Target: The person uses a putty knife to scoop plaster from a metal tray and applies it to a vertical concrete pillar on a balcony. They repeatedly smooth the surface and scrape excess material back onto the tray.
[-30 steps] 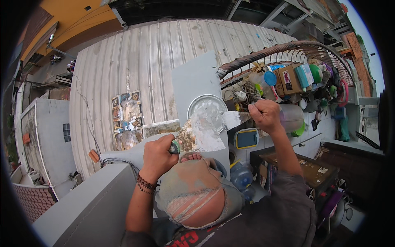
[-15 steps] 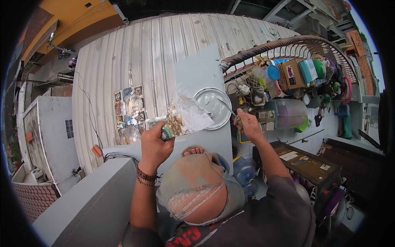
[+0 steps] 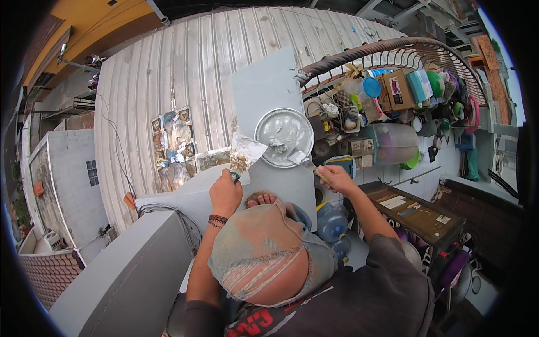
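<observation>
The left hand (image 3: pixel 226 194) has its grip clenched round the handle of a wide scraper (image 3: pixel 247 150), whose blade is smeared with white paste and mottled brown near the handle. The right hand (image 3: pixel 337 178) grasps the handle of a narrower knife (image 3: pixel 298 156), its blade lying over the near right part of a round tub (image 3: pixel 257 128); whether it touches the rim cannot be told. The tub stands on a grey ledge (image 3: pixel 281 188) ahead of the person, with a lump of grey paste (image 3: pixel 278 145) inside. Its right side comes close to the ledge's right edge, so a hard sideways push from the knife could, I judge, shift or tip it toward the cluttered floor side, where water bottles (image 3: pixel 332 223) and a clear plastic bin (image 3: pixel 394 143) sit. The wide scraper's corner overlaps the tub's left rim in this view; if it catches there, the paste on it could be knocked off. Tilting that blade too far might drop paste onto the ledge or the bare foot (image 3: pixel 261 198) just below, and spilled paste could make the footing slippery.
</observation>
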The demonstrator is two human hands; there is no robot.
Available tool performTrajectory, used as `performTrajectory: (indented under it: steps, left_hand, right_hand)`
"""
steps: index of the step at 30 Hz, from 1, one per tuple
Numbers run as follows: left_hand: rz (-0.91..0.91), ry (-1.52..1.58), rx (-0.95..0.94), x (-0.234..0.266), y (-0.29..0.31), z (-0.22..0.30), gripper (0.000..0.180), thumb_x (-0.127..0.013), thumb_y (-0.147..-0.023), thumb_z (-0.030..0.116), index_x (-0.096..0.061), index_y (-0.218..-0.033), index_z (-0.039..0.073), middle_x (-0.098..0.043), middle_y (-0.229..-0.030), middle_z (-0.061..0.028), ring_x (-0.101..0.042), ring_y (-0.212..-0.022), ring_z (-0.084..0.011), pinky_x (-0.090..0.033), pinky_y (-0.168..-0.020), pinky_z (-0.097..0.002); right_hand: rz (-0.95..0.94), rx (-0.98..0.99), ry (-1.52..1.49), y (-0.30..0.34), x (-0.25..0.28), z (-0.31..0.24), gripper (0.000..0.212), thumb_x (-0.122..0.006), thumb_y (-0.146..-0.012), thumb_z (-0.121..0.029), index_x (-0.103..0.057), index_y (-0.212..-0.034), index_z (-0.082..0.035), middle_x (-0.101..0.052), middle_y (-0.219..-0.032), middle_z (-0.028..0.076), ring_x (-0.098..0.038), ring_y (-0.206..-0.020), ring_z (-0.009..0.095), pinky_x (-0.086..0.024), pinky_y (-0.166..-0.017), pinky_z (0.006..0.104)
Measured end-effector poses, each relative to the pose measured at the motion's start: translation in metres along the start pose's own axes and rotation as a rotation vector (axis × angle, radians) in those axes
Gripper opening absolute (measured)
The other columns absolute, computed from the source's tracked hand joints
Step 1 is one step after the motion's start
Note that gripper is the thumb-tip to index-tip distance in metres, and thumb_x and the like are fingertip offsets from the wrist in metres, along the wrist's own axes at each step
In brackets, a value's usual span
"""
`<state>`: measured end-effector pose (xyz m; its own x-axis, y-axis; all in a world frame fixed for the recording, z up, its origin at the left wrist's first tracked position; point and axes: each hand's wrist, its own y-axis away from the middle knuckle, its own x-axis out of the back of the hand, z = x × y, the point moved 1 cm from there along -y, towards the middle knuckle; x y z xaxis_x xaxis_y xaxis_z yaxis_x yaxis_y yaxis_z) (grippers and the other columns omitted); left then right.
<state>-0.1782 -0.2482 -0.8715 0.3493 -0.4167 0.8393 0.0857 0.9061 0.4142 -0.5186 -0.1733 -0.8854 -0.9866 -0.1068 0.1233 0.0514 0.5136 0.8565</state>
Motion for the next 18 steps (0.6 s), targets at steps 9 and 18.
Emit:
performTrajectory:
  steps: [9,18]
  left_hand:
    - [-0.025,-0.131,-0.041,-0.016,-0.010,-0.004,0.020,-0.060,-0.082,0.012,-0.051,-0.097,0.003,-0.067,-0.083,-0.0192,-0.068,-0.074,-0.0385,-0.054,-0.067,-0.0472]
    - [0.008,-0.191,-0.088,-0.014,-0.010,-0.001,0.018,-0.059,-0.082,0.010,-0.052,-0.097,0.003,-0.067,-0.082,-0.0182,-0.069,-0.073,-0.0356,-0.055,-0.065,-0.0450]
  right_hand:
    - [0.040,0.083,-0.192,-0.026,-0.038,0.006,0.033,-0.057,-0.099,-0.037,-0.062,-0.088,-0.006,-0.062,-0.072,0.000,-0.049,-0.050,0.004,-0.037,-0.041,0.0204]
    - [0.328,0.336,0.196,-0.036,-0.040,-0.017,0.044,-0.064,-0.092,-0.042,-0.071,-0.083,0.000,-0.065,-0.064,0.006,-0.059,-0.055,0.010,-0.046,-0.050,0.0286]
